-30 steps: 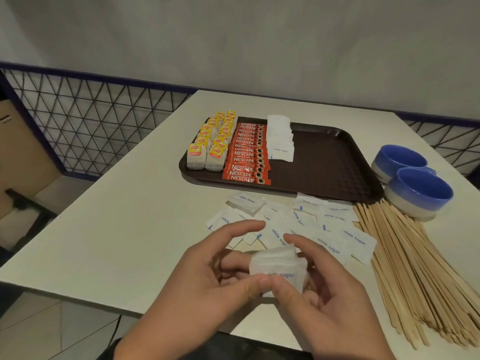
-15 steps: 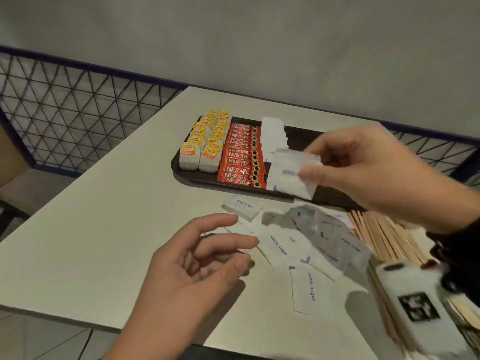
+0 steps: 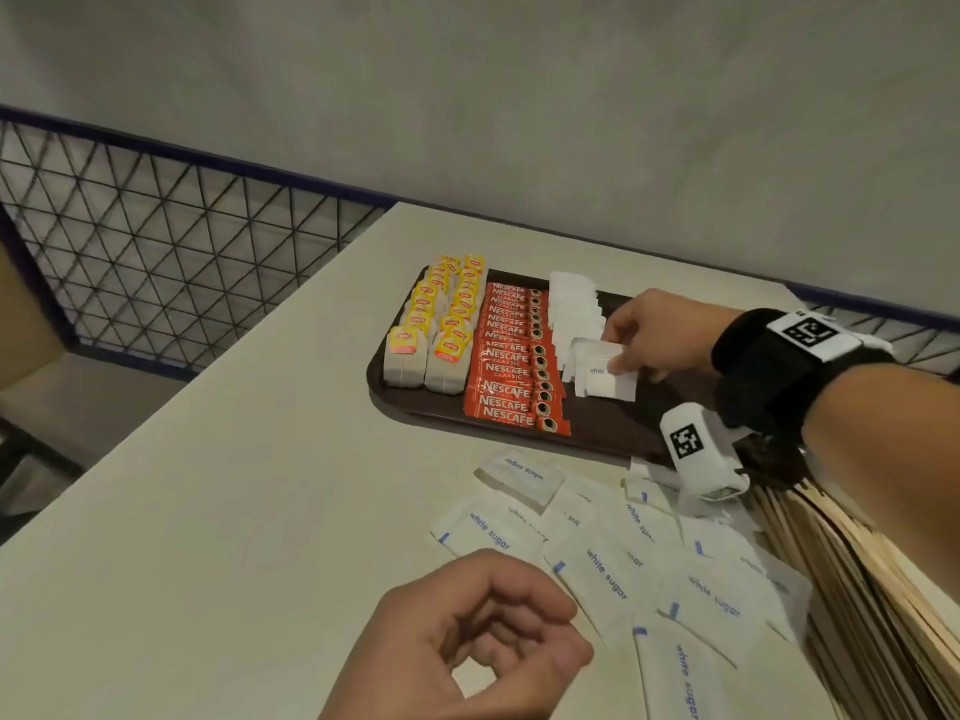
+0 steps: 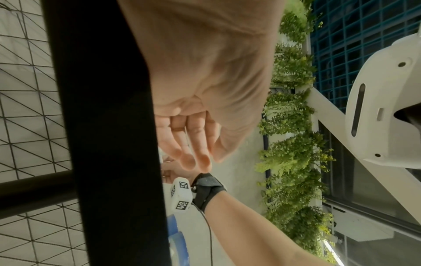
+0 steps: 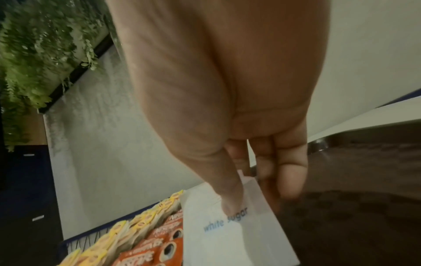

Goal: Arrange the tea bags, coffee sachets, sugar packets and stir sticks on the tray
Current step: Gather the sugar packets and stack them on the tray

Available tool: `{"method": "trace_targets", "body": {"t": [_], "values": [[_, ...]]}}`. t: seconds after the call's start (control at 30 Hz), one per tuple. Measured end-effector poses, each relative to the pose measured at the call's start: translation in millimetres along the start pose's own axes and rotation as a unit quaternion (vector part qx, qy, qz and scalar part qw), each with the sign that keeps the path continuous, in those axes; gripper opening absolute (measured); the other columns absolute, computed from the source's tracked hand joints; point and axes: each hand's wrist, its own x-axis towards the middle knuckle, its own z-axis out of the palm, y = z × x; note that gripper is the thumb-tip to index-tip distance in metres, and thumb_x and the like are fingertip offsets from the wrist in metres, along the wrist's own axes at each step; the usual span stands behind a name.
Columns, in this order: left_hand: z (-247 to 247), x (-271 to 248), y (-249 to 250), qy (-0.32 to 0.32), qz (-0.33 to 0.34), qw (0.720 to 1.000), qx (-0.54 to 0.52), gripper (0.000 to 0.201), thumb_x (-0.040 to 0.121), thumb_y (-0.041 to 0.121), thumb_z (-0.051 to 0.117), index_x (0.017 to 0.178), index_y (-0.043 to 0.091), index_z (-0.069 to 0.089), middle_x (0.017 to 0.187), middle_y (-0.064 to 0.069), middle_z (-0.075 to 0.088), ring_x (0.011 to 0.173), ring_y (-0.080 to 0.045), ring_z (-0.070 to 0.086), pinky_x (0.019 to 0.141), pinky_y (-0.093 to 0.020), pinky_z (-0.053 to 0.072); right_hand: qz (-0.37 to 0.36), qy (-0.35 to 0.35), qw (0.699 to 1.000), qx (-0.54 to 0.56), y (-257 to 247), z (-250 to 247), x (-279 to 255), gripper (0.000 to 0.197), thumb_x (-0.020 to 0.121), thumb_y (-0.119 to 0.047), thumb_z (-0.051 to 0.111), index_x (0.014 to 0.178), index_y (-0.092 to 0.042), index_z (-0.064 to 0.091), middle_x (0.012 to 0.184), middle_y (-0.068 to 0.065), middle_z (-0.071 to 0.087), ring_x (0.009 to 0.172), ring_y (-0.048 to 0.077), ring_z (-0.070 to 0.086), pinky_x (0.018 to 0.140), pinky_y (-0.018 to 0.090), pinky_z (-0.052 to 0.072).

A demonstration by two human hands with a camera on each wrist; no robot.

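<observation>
On the dark brown tray (image 3: 613, 428) lie two rows of yellow-tagged tea bags (image 3: 436, 330), a row of red coffee sachets (image 3: 511, 361) and a row of white sugar packets (image 3: 574, 309). My right hand (image 3: 623, 350) pinches a small stack of sugar packets (image 3: 602, 374) (image 5: 230, 230) at the near end of that row, thumb on top, low over the tray. Loose sugar packets (image 3: 613, 553) are scattered on the table in front of the tray. My left hand (image 3: 498, 631) hovers over the table near them, fingers loosely curled, holding nothing. Wooden stir sticks (image 3: 862, 579) lie at the right.
The table (image 3: 234, 511) is pale, with its near edge at the lower left. A wire mesh railing (image 3: 156, 252) runs beyond the table's left edge and a plain wall stands behind. Blue bowls (image 4: 177, 237) show partly in the left wrist view.
My right hand has carried the stack of sugar packets from in front of me out to the tray and lowered it at the end of the sugar row. My left hand let go and stayed near the loose packets.
</observation>
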Motion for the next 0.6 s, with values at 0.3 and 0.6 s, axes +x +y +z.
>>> {"method": "trace_targets", "body": {"t": [0.3, 0.6], "values": [[-12, 14, -10, -0.021, -0.009, 1.000, -0.018, 0.025, 0.060, 0.037, 0.084, 0.084, 0.030, 0.080, 0.083, -0.018, 0.077, 0.077, -0.036, 0.070, 0.077, -0.029, 0.055, 0.033, 0.019, 0.997, 0.060, -13, 4, 10, 0.075, 0.084, -0.024, 0.082, 0.143, -0.015, 0.037, 0.114, 0.007, 0.061, 0.081, 0.025, 0.072, 0.070, 0.036, 0.065], [-10, 18, -23, 0.007, 0.040, 0.999, -0.005, 0.044, 0.056, 0.061, 0.091, 0.083, 0.027, 0.079, 0.075, -0.016, 0.077, 0.065, -0.036, 0.069, 0.066, -0.022, 0.053, 0.051, -0.039, 0.995, 0.072, -19, 16, 8, 0.093, 0.078, -0.016, 0.086, 0.150, -0.016, 0.026, 0.134, 0.010, 0.056, 0.091, 0.025, 0.066, 0.071, 0.034, 0.064]]}}
